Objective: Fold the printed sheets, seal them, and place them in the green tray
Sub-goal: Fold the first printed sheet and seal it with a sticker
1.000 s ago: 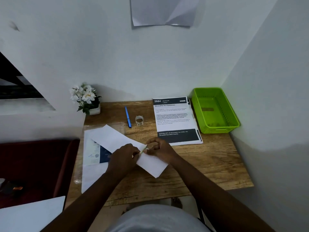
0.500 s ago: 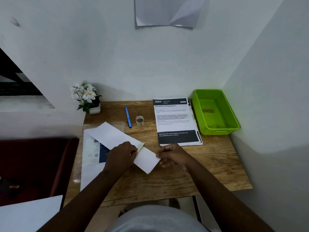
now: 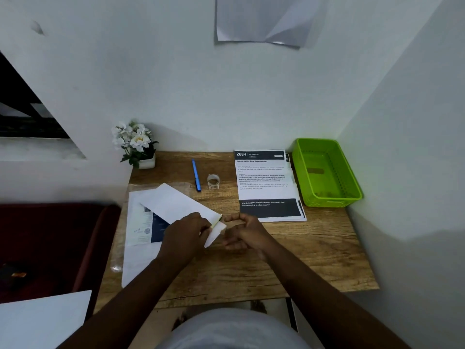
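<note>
My right hand (image 3: 245,233) has let go and hangs half-open beside the folded sheet (image 3: 176,204), which my left hand (image 3: 186,235) pins flat, so sealing looks done and the green tray (image 3: 352,177), beyond my right, comes next.

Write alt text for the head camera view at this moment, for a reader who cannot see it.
A person's left hand presses a folded white sheet onto a wooden desk, while the right hand hovers open beside the sheet's near end. Behind lie a stack of printed sheets, an empty green tray, a blue pen and a tape roll.
</note>
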